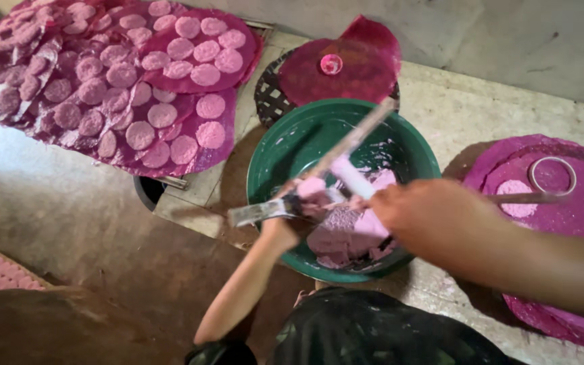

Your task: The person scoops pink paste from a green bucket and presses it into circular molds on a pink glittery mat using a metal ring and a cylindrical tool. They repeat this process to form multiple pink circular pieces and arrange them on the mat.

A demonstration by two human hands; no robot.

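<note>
A green bowl [272, 162] is set on a pale stone surface [454, 108], and a lump of pink paste [349, 233] is held in its near half. The left hand [285, 226] is closed around a flat metal blade [258, 212], which is held over the bowl's near rim with paste stuck at its inner end. The right hand [427, 216] is seen above the bowl's right side; it is blurred, and whether it is gripping the long paste-coated stick [353, 145] that slants across the bowl cannot be told. To the right, a pink round sheet [576, 223] is laid with a metal ring [553, 176] and one pink disc [516, 197] on it. At upper left, many sheets covered with pink discs [136, 88] are spread out. Behind the bowl, another pink sheet [353, 74] is rested on a woven basket [272, 98].
</note>
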